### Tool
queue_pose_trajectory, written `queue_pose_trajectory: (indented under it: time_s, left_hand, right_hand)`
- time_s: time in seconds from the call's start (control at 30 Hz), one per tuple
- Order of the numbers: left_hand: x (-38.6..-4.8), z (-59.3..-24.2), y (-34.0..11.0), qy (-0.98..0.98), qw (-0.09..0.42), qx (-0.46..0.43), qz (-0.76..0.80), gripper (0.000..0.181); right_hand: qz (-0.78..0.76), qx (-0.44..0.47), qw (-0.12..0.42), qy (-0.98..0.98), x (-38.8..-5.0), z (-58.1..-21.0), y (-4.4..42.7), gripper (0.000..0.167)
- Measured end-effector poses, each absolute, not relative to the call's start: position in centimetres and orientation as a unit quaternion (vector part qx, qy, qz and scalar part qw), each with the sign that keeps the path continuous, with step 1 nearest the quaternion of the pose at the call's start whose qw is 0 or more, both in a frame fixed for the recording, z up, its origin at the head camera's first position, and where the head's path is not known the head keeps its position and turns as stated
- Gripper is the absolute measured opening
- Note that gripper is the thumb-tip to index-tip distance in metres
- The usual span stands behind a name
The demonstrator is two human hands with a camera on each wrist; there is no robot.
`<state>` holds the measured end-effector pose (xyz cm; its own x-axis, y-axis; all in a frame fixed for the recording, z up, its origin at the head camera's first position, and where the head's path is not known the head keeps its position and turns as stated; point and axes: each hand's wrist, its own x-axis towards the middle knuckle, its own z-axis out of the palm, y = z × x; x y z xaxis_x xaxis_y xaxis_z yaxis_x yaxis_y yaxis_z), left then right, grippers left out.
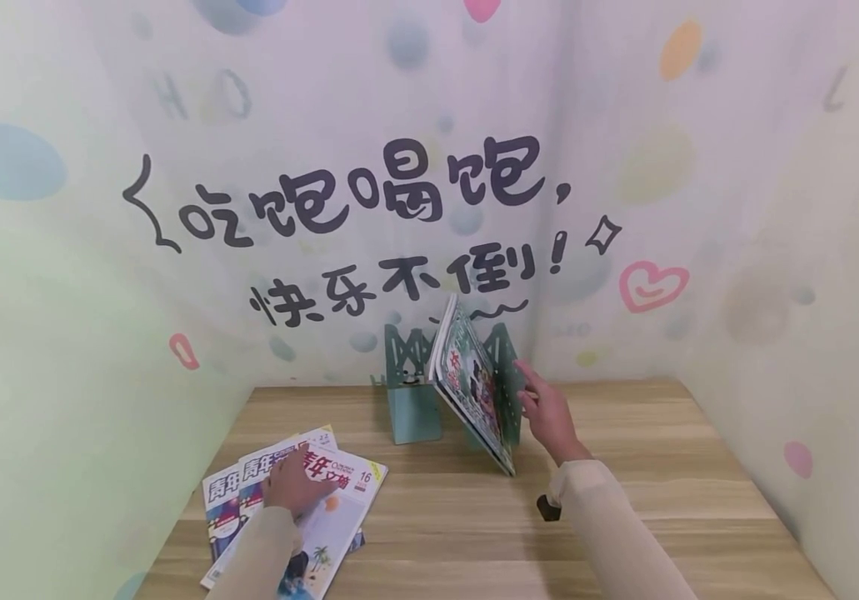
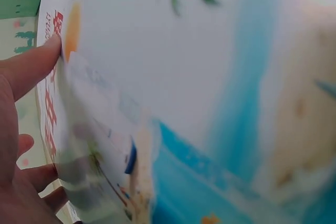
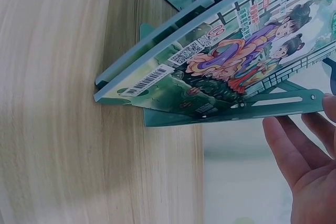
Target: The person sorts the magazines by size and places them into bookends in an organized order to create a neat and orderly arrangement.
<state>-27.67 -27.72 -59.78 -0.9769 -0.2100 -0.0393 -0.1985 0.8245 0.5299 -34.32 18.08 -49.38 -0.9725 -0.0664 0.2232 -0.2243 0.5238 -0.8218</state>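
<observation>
The left sleeve (image 1: 257,554), at seven o'clock, and right sleeve (image 1: 616,525), at five, are plain cream; a small black piece (image 1: 548,507) shows at the right cuff's (image 1: 577,477) eight o'clock

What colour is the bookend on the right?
The bookend is teal, clearest in the right wrist view.

Tilted magazines (image 1: 477,383) obstruct the bookend (image 1: 416,417), leaving room beside its left panel (image 1: 392,358)

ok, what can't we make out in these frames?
Lower magazines: head view, covers mostly hidden by the top magazine.
Green bookend: head view, middle hidden behind the leaning magazines.
Leaning magazines' fine print: head view, too small.
Top magazine's beach picture: left wrist view, blurred.
Left hand: left wrist view, cut off by left edge.
</observation>
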Motion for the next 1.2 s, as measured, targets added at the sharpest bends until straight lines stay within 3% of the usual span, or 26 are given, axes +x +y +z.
queue_pose_trajectory:
  time_s: [0.3,0.73,1.2]
  left_hand:
    - [-27.6,-58.6,-27.2,-0.96,0.008,0.112,-0.256,0.108]
    - [-27.5,-57.9,-27.4,-0.968,0.044,0.09,-0.232,0.092]
    - [-25.9,-55.4,-29.6,-0.939,-0.048,0.098,-0.327,0.081]
  right_hand:
    - [0.49,0.083,0.08,-0.864,-34.2,-49.2,17.9,0.058]
    - [0.49,0.082,0.085,-0.864,-34.2,-49.4,17.9,0.058]
    - [0.489,0.089,0.091,-0.863,-34.2,-49.5,18.1,0.058]
